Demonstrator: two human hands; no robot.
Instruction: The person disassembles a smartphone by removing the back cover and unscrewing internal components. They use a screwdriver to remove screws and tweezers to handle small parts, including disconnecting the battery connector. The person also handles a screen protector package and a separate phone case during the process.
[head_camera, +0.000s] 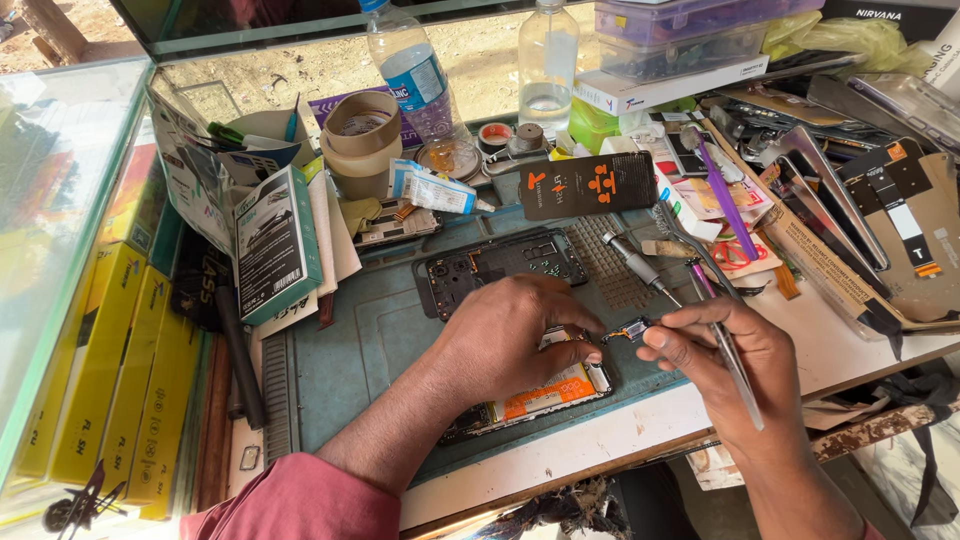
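Now, left hand (515, 335): you press the opened phone (545, 392) at frame centre, fingers closed on it.
Right hand (735, 365): you pinch tweezers (728, 350) on a small part (630, 329).

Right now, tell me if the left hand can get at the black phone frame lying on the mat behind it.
Probably yes. The left hand rests on the opened phone, and the black phone frame lies on the mat just beyond its knuckles, with nothing between them. It would have to let go of the phone first.
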